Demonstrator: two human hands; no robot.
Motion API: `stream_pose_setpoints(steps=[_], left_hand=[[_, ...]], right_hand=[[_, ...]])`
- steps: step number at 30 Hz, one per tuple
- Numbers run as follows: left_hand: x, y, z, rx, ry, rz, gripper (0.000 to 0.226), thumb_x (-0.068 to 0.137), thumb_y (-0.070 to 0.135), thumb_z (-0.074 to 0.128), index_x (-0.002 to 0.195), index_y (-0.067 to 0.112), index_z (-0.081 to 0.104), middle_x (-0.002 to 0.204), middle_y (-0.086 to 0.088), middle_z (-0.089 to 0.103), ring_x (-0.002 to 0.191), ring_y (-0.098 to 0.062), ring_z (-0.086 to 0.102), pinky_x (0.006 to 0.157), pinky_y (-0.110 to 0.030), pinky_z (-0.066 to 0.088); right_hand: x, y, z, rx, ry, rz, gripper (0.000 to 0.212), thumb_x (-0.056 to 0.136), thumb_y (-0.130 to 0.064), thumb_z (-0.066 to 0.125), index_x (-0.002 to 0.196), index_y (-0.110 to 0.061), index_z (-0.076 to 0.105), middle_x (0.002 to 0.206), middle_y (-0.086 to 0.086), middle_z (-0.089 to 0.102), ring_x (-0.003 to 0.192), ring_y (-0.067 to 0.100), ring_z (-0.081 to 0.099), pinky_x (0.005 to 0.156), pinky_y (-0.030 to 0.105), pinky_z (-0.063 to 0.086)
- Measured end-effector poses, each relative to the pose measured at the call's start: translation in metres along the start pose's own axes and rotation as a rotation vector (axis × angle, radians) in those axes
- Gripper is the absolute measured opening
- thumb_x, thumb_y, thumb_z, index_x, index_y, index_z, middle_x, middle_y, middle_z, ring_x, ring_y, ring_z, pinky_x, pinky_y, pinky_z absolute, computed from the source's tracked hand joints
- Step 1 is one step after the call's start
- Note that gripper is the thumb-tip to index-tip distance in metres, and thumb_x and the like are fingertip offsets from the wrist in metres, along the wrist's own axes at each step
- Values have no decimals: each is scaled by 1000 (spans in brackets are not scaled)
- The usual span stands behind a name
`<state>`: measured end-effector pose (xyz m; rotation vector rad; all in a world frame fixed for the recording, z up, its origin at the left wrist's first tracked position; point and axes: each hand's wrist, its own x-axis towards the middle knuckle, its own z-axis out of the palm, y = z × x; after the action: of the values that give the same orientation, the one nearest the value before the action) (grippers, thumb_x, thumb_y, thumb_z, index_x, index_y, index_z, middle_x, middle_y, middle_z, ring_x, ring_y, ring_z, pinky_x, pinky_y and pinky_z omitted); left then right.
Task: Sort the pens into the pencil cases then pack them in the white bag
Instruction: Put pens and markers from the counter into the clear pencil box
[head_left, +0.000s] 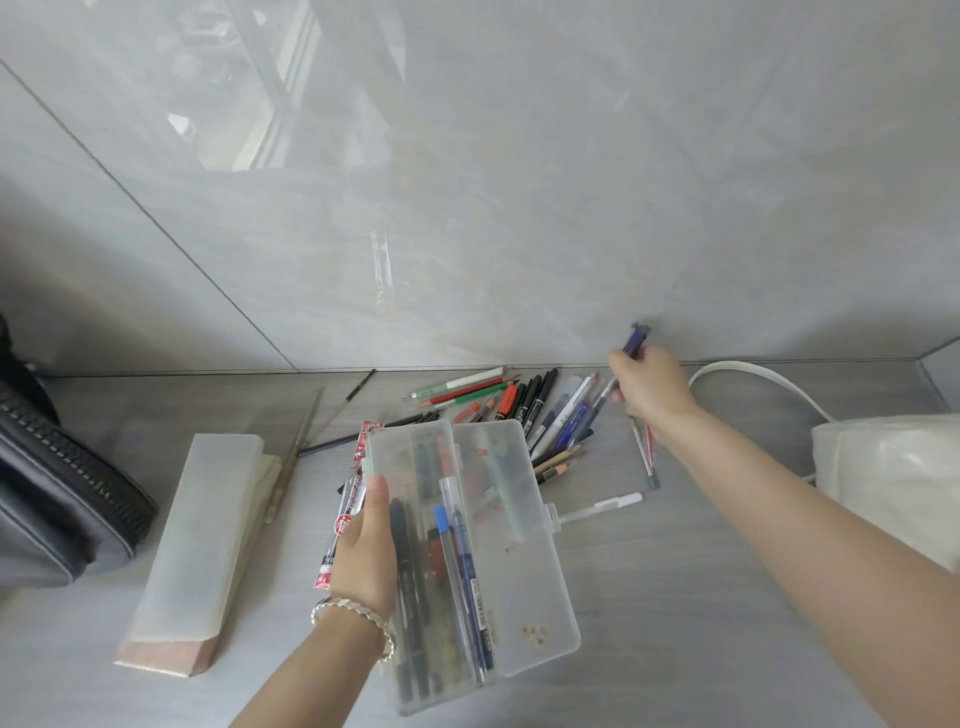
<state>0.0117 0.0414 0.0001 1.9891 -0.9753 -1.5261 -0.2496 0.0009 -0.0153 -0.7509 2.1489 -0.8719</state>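
Note:
My left hand (366, 551) holds a clear plastic pencil case (524, 582) by its left edge, lid open to the right, with several pens lying in the left half. A red-labelled pen packet (349, 512) shows behind my left hand. My right hand (649, 387) is raised over the right end of a pile of loose pens and pencils (519, 410) by the wall, and it grips a blue pen (635, 340) that points up. A frosted pencil case (202, 535) lies shut to the left. The white bag (893, 478) sits at the right edge.
A dark zipped bag (57, 493) lies at the far left. Long thin sticks (301, 441) rest beside the frosted case. A white pen (602, 504) and two thin pens (644, 452) lie apart from the pile. The bag's strap (753, 376) loops along the wall.

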Motion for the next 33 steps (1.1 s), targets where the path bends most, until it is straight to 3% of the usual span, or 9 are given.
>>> stream_pose_setpoints(steps=[2, 6, 8, 11, 15, 20, 25, 29, 33], left_hand=[[-2, -1, 2, 14, 5, 0, 50, 94, 53, 27, 124, 24, 53, 119, -4, 55, 115, -26, 49, 99, -33, 33], [-14, 5, 11, 21, -21, 25, 39, 95, 50, 27, 69, 28, 48, 75, 8, 49, 70, -9, 46, 65, -17, 33], [-15, 4, 14, 27, -34, 27, 42, 95, 51, 28, 71, 24, 50, 78, 4, 52, 79, -16, 51, 70, -20, 38], [-12, -2, 17, -57, -68, -6, 58, 81, 69, 34, 75, 20, 64, 88, -11, 68, 95, -27, 63, 94, -40, 47], [-15, -1, 15, -107, -61, -20, 70, 74, 76, 32, 98, 19, 65, 109, -14, 66, 101, -30, 62, 99, -47, 45], [-21, 2, 13, -76, -45, 35, 65, 80, 72, 29, 111, 24, 60, 118, -5, 61, 105, -24, 58, 102, -41, 42], [-29, 1, 14, -33, -53, 78, 50, 95, 51, 25, 110, 14, 56, 110, -5, 52, 101, -21, 47, 88, -29, 33], [-24, -8, 15, -66, -92, 86, 51, 91, 59, 27, 87, 27, 66, 100, -4, 68, 100, -22, 60, 97, -37, 44], [-22, -9, 10, -32, -81, 95, 53, 94, 54, 25, 96, 18, 63, 105, -9, 66, 103, -24, 59, 96, -35, 43]], right_hand=[[-38, -21, 1, 120, -177, -129, 19, 91, -16, 50, 73, -19, 46, 63, 1, 52, 42, 8, 48, 37, 15, 33], [-121, -42, 21, 100, -512, -282, 27, 86, -25, 62, 105, -23, 41, 67, -5, 53, 42, 4, 51, 45, 14, 43], [-146, -38, 37, -32, -557, -330, 37, 86, -29, 62, 115, -25, 39, 69, -8, 53, 47, 6, 52, 56, 21, 49], [-163, -23, 53, -205, -478, -387, 47, 85, -31, 63, 125, -25, 40, 77, -13, 49, 58, 3, 48, 62, 20, 43], [-173, -17, 49, -203, -342, -464, 50, 86, -33, 61, 130, -25, 38, 102, -12, 49, 97, 8, 51, 78, 14, 32], [-168, -18, 43, -19, -299, -450, 31, 98, -22, 39, 127, -31, 43, 63, -15, 46, 55, -6, 48, 58, 8, 36], [-174, -24, 58, 514, -406, -302, 48, 99, -5, 33, 112, -51, 38, 78, -1, 55, 70, 11, 61, 77, 26, 55], [-179, -12, 72, 326, -354, -434, 49, 94, -3, 42, 113, -48, 41, 97, -6, 55, 98, 10, 62, 97, 28, 47], [-181, 4, 77, -71, -246, -764, 39, 89, -16, 48, 127, -22, 44, 112, 0, 60, 121, 12, 37, 101, 16, 28]])
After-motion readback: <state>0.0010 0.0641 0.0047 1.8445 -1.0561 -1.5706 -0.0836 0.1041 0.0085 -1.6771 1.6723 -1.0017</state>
